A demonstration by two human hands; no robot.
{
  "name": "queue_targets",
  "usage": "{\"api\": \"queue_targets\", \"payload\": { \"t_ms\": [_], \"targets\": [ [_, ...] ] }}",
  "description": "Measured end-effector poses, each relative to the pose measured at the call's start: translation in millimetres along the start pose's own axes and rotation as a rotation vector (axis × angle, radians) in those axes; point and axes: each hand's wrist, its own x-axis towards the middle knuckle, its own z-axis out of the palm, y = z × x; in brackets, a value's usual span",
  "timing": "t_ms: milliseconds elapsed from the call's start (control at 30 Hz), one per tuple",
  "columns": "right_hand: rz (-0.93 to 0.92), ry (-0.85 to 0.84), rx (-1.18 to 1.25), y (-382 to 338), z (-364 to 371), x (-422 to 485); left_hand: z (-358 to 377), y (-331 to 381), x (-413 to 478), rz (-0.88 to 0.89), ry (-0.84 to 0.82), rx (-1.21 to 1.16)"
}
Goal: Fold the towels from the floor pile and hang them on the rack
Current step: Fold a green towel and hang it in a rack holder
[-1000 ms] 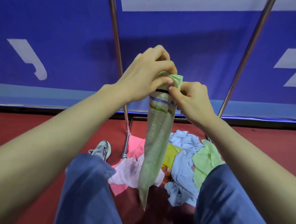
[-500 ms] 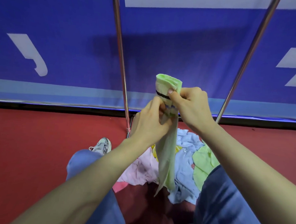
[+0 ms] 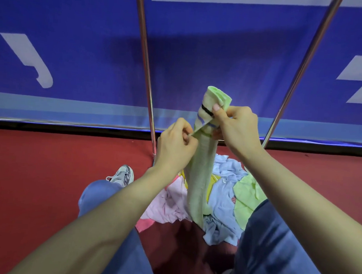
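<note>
A pale green towel [image 3: 198, 179] with black and blue stripes near its top hangs upright in front of me, bunched into a narrow strip. My right hand [image 3: 237, 127] grips it just below the top, thumb on the black stripe. My left hand [image 3: 175, 145] pinches a loose corner of the same towel at its left edge. Its lower end dangles over the floor pile [image 3: 225, 193] of pink, light blue, yellow and green towels between my knees. Two metal poles of the rack [image 3: 145, 72] rise behind the pile.
The right rack pole [image 3: 301, 69] slants up to the top right. A blue banner wall [image 3: 75, 58] stands close behind the rack. The floor [image 3: 37, 171] is red. My left shoe [image 3: 122, 175] rests by the left pole's base.
My left hand has slid from the top of the towel down its left side and now pinches a corner there. The right hand keeps its hold near the top.
</note>
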Motion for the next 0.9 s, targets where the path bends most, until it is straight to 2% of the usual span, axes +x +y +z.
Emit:
{"api": "queue_targets", "payload": {
  "t_ms": [167, 433, 500, 633, 800, 900],
  "targets": [
    [0.038, 0.002, 0.037, 3.0, 10.2, 1.5, 0.0, -1.8, -12.4, 0.093, -0.063, -0.097],
    [0.05, -0.041, -0.073, 1.0, 21.7, -14.9, 10.3, 13.1, -19.5, 0.055, -0.089, -0.012],
    [0.024, -0.061, -0.138, 1.4, 23.1, -20.1, 10.1, 16.6, -15.1, 0.0, -0.103, -0.019],
    [-0.092, -0.053, -0.227, 11.7, 30.6, -22.8, 13.0, 14.2, -7.6, -0.118, -0.06, -0.19],
    [-0.209, -0.211, -0.049, 22.6, 34.3, -20.5, 22.8, 0.0, 3.7, -0.197, -0.091, -0.359],
    [-0.131, -0.237, 0.151, 39.1, 34.2, -8.3, 30.1, -13.3, 13.0, -0.298, -0.107, -0.585]
  ]
}}
